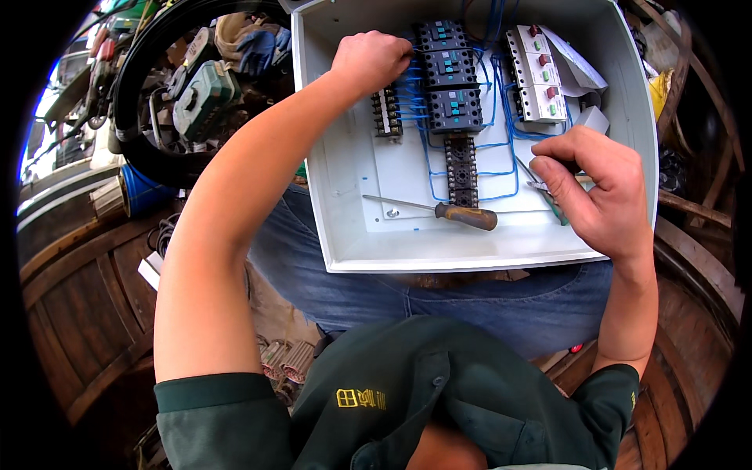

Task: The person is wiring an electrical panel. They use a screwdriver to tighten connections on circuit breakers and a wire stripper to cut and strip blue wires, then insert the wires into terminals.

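Observation:
An open light-grey metal electrical box [345, 254] rests on my lap. My left hand [370, 60] is closed in a pinch by the blue wires [409, 98], above a black terminal strip [387, 113]; its fingertips hide what they grip. The wires run to a column of black contactors [453, 70], with dark relay sockets [461, 174] below. My right hand [603, 184] is curled at the box's right side, thumb against fingers, with a small silvery piece by the thumb. Beneath it lies a green-handled tool [558, 210], partly hidden. A screwdriver [466, 216] lies across the box's lower part.
White breakers [537, 78] with red and green buttons are mounted at the right, beside folded paper [576, 63]. Left of the box lie a black hoop [129, 102], a green tool case [205, 98], blue gloves [258, 51] and a blue drum [142, 190]. Carved wooden furniture [86, 305] surrounds me.

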`<state>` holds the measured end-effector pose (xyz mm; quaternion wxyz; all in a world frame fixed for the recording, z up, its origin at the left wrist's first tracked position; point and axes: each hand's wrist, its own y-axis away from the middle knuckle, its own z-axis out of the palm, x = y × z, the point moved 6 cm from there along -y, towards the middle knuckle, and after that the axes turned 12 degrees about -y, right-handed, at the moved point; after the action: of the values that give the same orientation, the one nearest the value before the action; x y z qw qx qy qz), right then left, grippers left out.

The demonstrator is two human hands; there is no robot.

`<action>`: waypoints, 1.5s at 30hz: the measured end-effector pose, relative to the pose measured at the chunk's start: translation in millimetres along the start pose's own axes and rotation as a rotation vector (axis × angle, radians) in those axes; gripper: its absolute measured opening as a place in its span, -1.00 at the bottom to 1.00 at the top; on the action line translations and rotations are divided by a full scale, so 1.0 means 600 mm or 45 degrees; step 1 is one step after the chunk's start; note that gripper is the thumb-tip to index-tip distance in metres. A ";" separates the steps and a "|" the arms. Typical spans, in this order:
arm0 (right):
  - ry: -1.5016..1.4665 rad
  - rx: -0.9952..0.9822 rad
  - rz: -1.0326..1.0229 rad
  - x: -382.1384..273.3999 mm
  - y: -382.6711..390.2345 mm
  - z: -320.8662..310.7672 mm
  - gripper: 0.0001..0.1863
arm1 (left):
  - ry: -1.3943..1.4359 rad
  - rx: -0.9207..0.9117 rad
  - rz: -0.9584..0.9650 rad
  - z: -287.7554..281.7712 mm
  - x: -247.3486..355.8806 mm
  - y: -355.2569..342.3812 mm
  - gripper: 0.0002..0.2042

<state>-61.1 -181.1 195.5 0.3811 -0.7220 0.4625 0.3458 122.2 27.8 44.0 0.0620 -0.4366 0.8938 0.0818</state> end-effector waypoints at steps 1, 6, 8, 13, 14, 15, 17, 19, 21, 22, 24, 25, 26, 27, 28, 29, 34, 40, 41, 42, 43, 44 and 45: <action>0.002 -0.004 -0.002 -0.001 -0.002 0.000 -0.91 | -0.035 0.006 0.026 0.001 0.002 -0.001 -0.80; -0.003 -0.018 -0.016 -0.002 -0.005 0.002 -0.92 | -0.147 0.105 0.144 0.003 0.015 -0.006 -0.84; 0.003 -0.029 -0.032 -0.001 -0.006 0.004 -0.91 | -0.193 0.116 0.201 0.003 0.021 -0.006 -0.84; -0.002 -0.026 -0.010 -0.001 -0.005 0.004 -0.91 | -0.285 0.096 0.258 -0.007 0.030 -0.013 -0.86; -0.003 -0.030 -0.010 -0.002 -0.004 0.003 -0.91 | -0.285 0.055 0.213 -0.002 0.027 -0.017 -0.85; -0.004 -0.035 -0.010 -0.002 -0.004 0.004 -0.91 | -0.284 0.015 0.167 0.003 0.024 -0.022 -0.84; -0.007 -0.034 0.011 -0.002 -0.002 0.005 -0.91 | -0.143 0.002 0.054 0.010 0.011 -0.023 -0.83; -0.009 -0.038 0.018 0.000 -0.003 0.006 -0.91 | 0.135 0.062 -0.079 0.017 -0.004 -0.017 -0.80; 0.002 -0.039 0.017 -0.003 -0.005 0.005 -0.91 | 0.535 -0.159 -0.308 0.039 -0.018 -0.014 -0.78; 0.007 -0.035 0.011 -0.004 -0.006 0.005 -0.91 | 0.736 -0.270 -0.420 0.051 -0.022 -0.011 -0.77; 0.012 -0.041 -0.007 -0.002 -0.011 0.006 -0.92 | 1.088 -0.366 -0.721 0.071 -0.022 0.002 -0.79; 0.007 -0.038 0.007 0.000 -0.012 0.008 -0.92 | 1.264 -0.412 -0.871 0.081 -0.016 0.008 -0.80; 0.008 -0.041 0.022 0.001 -0.014 0.008 -0.92 | 1.451 -0.456 -1.021 0.087 -0.008 0.015 -0.81; 0.010 -0.044 0.036 0.002 -0.015 0.008 -0.93 | 1.523 -0.485 -1.064 0.088 -0.001 0.019 -0.81; 0.019 -0.040 0.060 0.006 -0.016 0.009 -0.93 | 1.605 -0.465 -1.194 0.089 0.004 0.026 -0.83; 0.028 -0.045 0.081 0.007 -0.018 0.009 -0.93 | 1.648 -0.433 -1.264 0.100 0.005 0.029 -0.83; 0.117 -0.211 0.258 0.048 -0.016 0.034 -0.92 | 1.727 -0.023 -1.582 0.135 0.030 0.044 -0.80; 0.554 -0.981 0.650 0.105 0.035 0.150 -0.49 | 1.689 -0.095 -1.514 0.093 0.033 0.064 -0.79; 0.594 -1.116 0.719 0.108 0.044 0.175 -0.44 | 1.691 -0.114 -1.521 0.090 0.033 0.068 -0.79; 0.629 -1.229 0.758 0.114 0.056 0.196 -0.47 | 1.681 -0.102 -1.574 0.088 0.035 0.068 -0.74; 0.650 -1.244 0.814 0.120 0.066 0.213 -0.47 | 1.690 -0.129 -1.605 0.088 0.039 0.065 -0.74; 0.666 -1.268 0.873 0.125 0.077 0.225 -0.47 | 1.699 -0.167 -1.643 0.083 0.040 0.069 -0.74; 0.670 -1.307 0.892 0.135 0.080 0.230 -0.46 | 1.666 -0.159 -1.632 0.082 0.039 0.067 -0.75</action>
<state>-98.8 -107.2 50.5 -0.2702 -0.6790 0.5239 0.4375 78.0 44.0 -4.5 -0.4464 -0.8107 0.3314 -0.1835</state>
